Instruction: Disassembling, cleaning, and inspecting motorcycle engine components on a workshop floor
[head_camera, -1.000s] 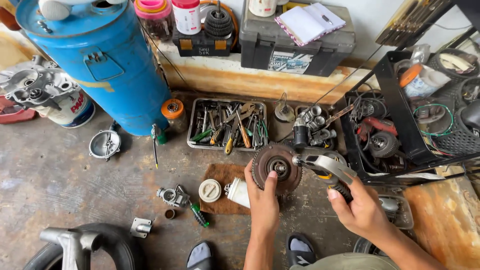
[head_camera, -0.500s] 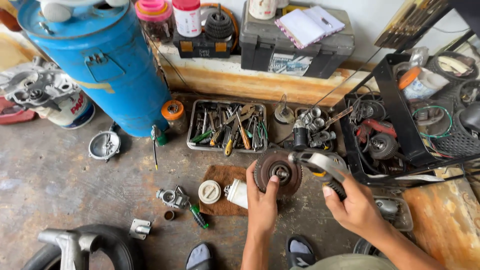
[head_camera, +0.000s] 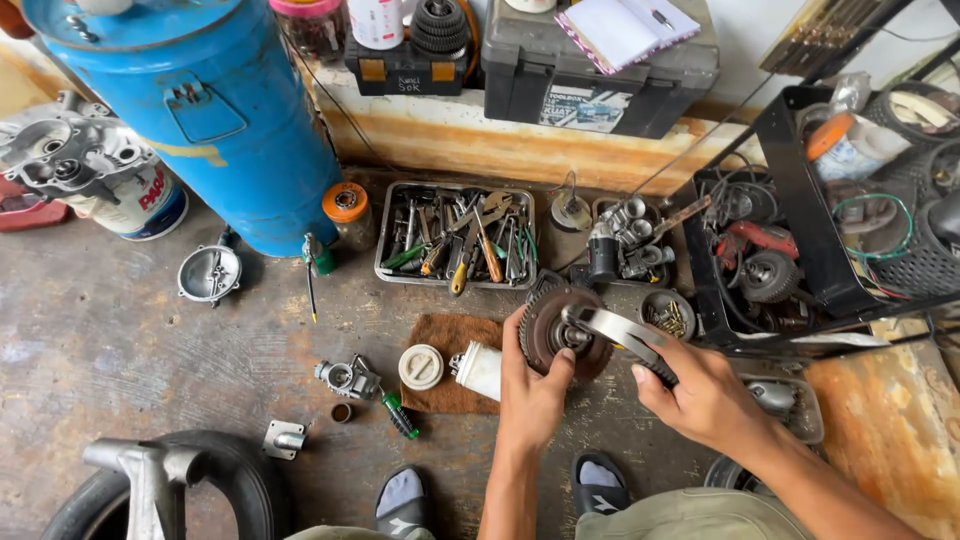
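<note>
Fingers of the left hand (head_camera: 532, 385) press flat against the rim of a round, toothed clutch assembly (head_camera: 560, 330) standing on edge on the concrete floor (head_camera: 120, 340), just right of a brown mat (head_camera: 455, 335); the right hand (head_camera: 705, 395) is closed around the black grip of a flat metal holding wrench (head_camera: 620, 335) whose head sits on the assembly's hub. Compared with a second ago, the wrench handle has swung lower and further right, and the left hand has shifted up onto the disc, suggesting that the hub fastener is being turned while the disc is braced. Behind lies a tray of hand tools (head_camera: 455, 235), beside a blue drum (head_camera: 215, 120).
</note>
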